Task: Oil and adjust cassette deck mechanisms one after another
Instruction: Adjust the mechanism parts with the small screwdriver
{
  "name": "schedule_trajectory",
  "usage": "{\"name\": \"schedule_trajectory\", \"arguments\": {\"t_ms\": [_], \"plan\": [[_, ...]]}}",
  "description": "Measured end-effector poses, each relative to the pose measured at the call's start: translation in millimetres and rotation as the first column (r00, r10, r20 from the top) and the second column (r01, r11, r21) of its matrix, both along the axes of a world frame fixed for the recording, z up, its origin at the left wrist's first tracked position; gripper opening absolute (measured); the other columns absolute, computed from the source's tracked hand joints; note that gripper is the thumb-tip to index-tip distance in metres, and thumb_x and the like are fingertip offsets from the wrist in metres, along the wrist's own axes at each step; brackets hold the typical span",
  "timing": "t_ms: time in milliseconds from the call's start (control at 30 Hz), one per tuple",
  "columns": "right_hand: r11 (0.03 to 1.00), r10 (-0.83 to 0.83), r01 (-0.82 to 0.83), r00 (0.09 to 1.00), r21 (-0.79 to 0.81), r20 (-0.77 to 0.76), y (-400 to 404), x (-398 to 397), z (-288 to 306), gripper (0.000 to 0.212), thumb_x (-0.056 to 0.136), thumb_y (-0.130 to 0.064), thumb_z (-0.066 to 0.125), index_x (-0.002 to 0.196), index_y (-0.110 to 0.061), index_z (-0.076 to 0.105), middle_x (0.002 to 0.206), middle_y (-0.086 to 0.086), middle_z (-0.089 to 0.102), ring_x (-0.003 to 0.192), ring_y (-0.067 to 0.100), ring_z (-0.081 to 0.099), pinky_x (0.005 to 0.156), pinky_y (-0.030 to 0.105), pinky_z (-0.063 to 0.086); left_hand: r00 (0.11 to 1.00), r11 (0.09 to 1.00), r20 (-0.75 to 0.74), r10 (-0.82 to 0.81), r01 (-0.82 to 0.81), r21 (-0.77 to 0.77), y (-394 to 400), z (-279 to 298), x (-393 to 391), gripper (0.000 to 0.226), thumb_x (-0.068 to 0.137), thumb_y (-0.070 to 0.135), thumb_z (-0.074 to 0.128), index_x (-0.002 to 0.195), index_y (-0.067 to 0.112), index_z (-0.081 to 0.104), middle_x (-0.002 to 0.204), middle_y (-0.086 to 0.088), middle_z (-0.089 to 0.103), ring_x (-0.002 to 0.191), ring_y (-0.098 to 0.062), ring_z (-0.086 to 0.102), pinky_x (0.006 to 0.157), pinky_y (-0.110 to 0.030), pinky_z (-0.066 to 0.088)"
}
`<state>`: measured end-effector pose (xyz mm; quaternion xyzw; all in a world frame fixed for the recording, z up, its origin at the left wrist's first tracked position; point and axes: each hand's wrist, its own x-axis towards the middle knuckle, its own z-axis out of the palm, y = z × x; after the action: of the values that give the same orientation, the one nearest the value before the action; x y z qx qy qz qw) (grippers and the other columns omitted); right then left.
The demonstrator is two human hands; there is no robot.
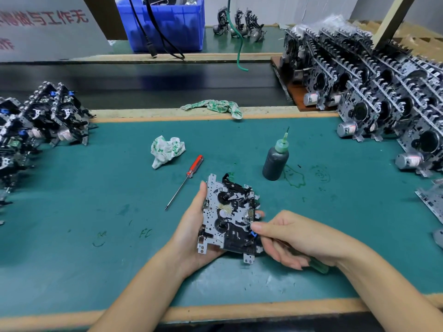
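Left hand (191, 226) cradles the deck mechanism (229, 215) long axis pointing away; right hand (292, 238) grips green-handled tool (317, 267) at its right edge.

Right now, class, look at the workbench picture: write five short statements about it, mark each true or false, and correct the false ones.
1. The left hand holds a deck mechanism. True.
2. The red screwdriver is in the right hand. False: it lies on the green mat; the right hand holds a green-handled tool.
3. The oil bottle stands upright. True.
4. The oil bottle lies inside the blue bin. False: it stands on the mat, right of the red screwdriver.
5. A crumpled cloth lies on the mat. True.
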<state>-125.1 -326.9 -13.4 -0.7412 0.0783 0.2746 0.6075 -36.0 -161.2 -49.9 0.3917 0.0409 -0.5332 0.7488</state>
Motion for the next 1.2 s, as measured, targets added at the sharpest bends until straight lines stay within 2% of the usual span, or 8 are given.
{"name": "schedule_trajectory", "arguments": {"t_ms": [133,267,467,900,1067,1200], "plan": [[0.999,0.045,-0.046,0.998,-0.014,-0.036,-2.5,2.5,0.3,0.061,0.096,-0.045,0.038,0.041,-0.021,0.051,0.03,-0.003,0.042,0.025,0.006,0.029,0.04,0.022,0.024,1.0,1.0,-0.004,0.001,-0.001,0.002,-0.7,-0.7,0.5,0.078,0.085,0.068,0.029,0.103,0.007,0.074,0.115,-0.023,0.065,0.1,-0.031,0.067,0.085,-0.039,0.056],[0.995,0.041,-0.042,0.999,-0.095,-0.008,-1.3,3.7,-2.0,0.064,0.096,-0.045,0.037,0.038,-0.021,0.046,0.026,-0.004,0.035,0.025,0.008,0.023,0.042,0.023,0.024,1.0,1.0,-0.001,0.003,-0.003,-0.009,-0.7,-2.3,0.5,0.077,0.085,0.068,0.03,0.099,0.008,0.075,0.111,-0.022,0.067,0.098,-0.03,0.068,0.082,-0.038,0.057],[0.988,0.076,-0.079,0.997,-0.133,-0.028,-3.8,5.6,-1.0,0.063,0.091,-0.053,0.038,0.037,-0.021,0.04,0.026,-0.003,0.032,0.026,0.009,0.024,0.04,0.017,0.026,1.0,1.0,0.028,0.003,-0.003,0.007,-1.1,-3.7,0.0,0.075,0.084,0.068,0.032,0.1,0.009,0.075,0.113,-0.021,0.067,0.099,-0.03,0.068,0.082,-0.038,0.057],[0.987,0.148,-0.152,0.987,-0.06,-0.066,-10.1,7.4,-0.3,0.059,0.088,-0.054,0.042,0.039,-0.021,0.038,0.027,-0.003,0.026,0.028,0.011,0.018,0.036,0.016,0.023,0.999,1.0,0.049,0.01,-0.011,0.004,-1.3,-4.1,-1.1,0.072,0.085,0.067,0.033,0.097,0.011,0.076,0.111,-0.02,0.068,0.1,-0.03,0.067,0.078,-0.036,0.057],[0.977,0.193,-0.198,0.979,-0.083,-0.058,-9.6,7.0,2.7,0.06,0.092,-0.053,0.039,0.043,-0.018,0.041,0.028,-0.003,0.03,0.027,0.011,0.021,0.038,0.013,0.027,1.0,0.999,0.027,-0.016,0.017,-0.052,3.8,-0.8,-4.6,0.073,0.088,0.065,0.031,0.106,0.007,0.073,0.117,-0.022,0.065,0.106,-0.031,0.065,0.086,-0.038,0.054],[0.981,0.172,-0.175,0.984,-0.085,-0.042,-11.4,-0.9,2.3,0.061,0.09,-0.056,0.041,0.045,-0.016,0.042,0.028,-0.002,0.031,0.028,0.012,0.021,0.039,0.017,0.025,0.997,0.99,0.008,-0.076,0.076,-0.122,10.6,1.0,-8.8,0.081,0.087,0.069,0.029,0.118,0.004,0.066,0.127,-0.022,0.059,0.113,-0.031,0.061,0.091,-0.04,0.052]]}}
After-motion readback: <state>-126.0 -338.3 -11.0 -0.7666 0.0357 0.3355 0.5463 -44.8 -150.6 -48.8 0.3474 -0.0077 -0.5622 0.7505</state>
